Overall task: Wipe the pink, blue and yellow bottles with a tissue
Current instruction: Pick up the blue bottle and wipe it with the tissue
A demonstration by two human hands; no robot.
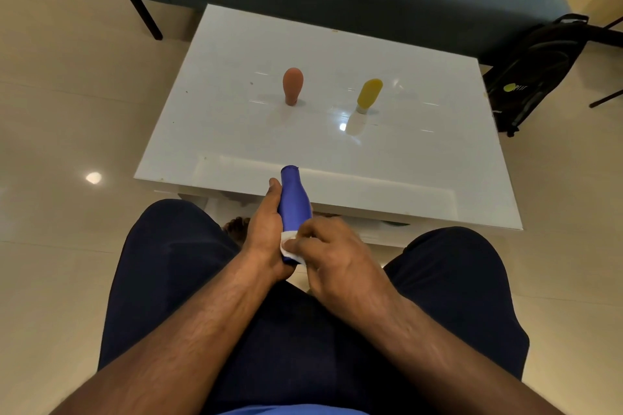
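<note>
Holding the blue bottle (294,200) in front of your lap, your left hand (266,232) wraps it from the left side, fingers curled around the body and the thumb lying along its upper part. The long axis of the bottle runs away from you, the far end pointing toward the table (236,44) and the near end down between your two hands. Your right hand (332,254) is at this near end, fingers bent, pressing the tissue (289,248) against the bottle. So the wiping move, as I judge it, must go along this axis, from the near end toward the far end, with the right hand sliding and the left hand keeping the bottle steady.

From the head view, the pink bottle (292,86) and the yellow bottle (369,94) stand upright on the table, well apart from each other and beyond the blue one. The pink one lies ahead and nearly in line with your left hand; the yellow one lies ahead to the right, nearer to your right hand.

Some things you cannot see well. Most of the tissue is hidden under the right fingers; only a small white edge shows. The near end of the blue bottle is covered by both hands. Whether the pink or yellow bottle is already wiped, I cannot tell.
</note>
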